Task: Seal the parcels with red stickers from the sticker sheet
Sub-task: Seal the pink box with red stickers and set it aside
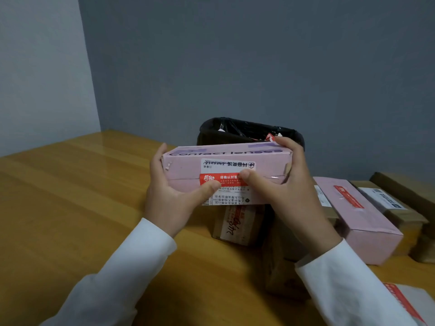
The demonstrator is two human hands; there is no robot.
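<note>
At the centre of the frame, a pink parcel (226,172) is held up above the wooden table (70,196). The left hand (171,198) grips its left end, the right hand (282,184) its right end, both thumbs pressing a red sticker (223,180) across the flap seam. A second pink parcel (360,220), already stickered, lies at right, with a black bin (235,130) behind

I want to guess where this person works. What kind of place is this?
Probably a small parcel-packing desk in a plain room. A wooden table holds several parcels: a pink box sealed with a red sticker and brown cardboard boxes. A black-lined bin stands behind the box in the hands.
</note>
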